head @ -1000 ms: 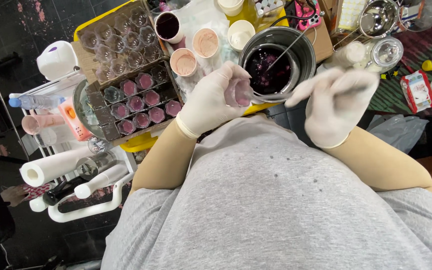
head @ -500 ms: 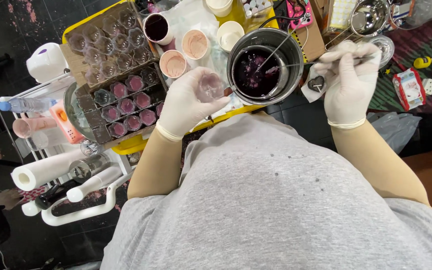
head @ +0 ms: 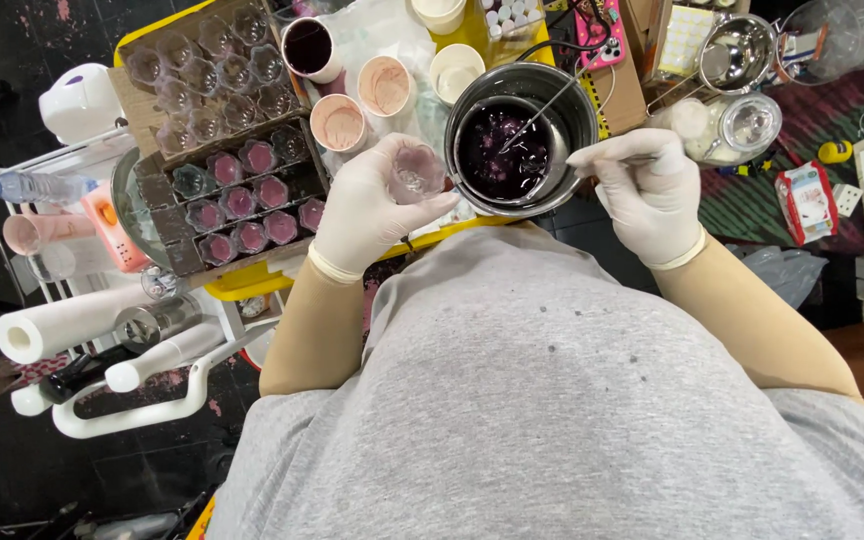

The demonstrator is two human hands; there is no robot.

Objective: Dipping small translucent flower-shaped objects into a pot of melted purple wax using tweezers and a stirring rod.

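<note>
The small clear cup (head: 418,172) is partly covered by the gloved left hand (head: 372,210); its base and any contents cannot be made out. The spoon (head: 592,166) handle is hidden inside the gloved right hand (head: 647,195), and its bowl is lost in the dark berry mix in the metal pot (head: 562,100). The person's grey shirt (head: 572,400) conceals the near table edge. The strainer (head: 742,45) and plastic bag (head: 852,25) are cut off at the top edge

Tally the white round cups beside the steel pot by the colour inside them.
White round cup of dark purple liquid: 1
White round cups smeared pink inside: 2
White round cups, cream inside: 2
Total: 5
</note>
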